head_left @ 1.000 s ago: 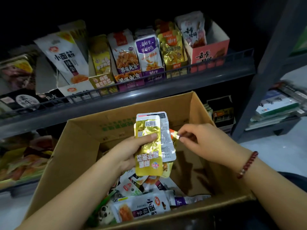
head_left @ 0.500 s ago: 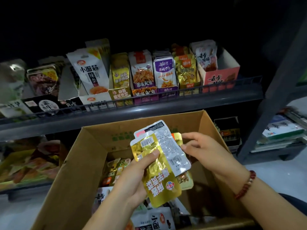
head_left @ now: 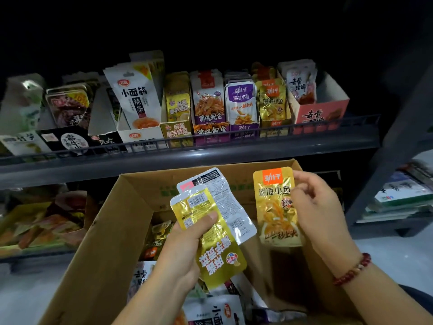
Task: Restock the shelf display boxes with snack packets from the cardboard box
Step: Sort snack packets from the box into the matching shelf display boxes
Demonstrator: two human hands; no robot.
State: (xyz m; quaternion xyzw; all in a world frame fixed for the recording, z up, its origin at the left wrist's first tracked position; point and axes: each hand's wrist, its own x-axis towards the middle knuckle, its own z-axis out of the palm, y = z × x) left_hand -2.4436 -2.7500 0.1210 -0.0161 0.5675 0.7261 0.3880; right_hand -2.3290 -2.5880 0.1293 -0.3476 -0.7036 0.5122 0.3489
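Two snack packets, a gold foil packet (head_left: 212,233) overlapping a silver-backed packet (head_left: 230,207), are pinched under the thumb of the left hand (head_left: 180,252) above an open brown cardboard box (head_left: 98,254) that holds a loose heap of mixed packets. The right hand (head_left: 321,207) grips by its edge an upright gold packet with an orange label (head_left: 276,207), held apart from the pair. Behind the box, a dark grey wire-fronted shelf (head_left: 187,156) carries a row of display boxes: a matching gold display box (head_left: 273,106) packed with packets, a purple display box (head_left: 242,109) beside it, and a pink cardboard display box (head_left: 321,111) holding a few packets at its back.
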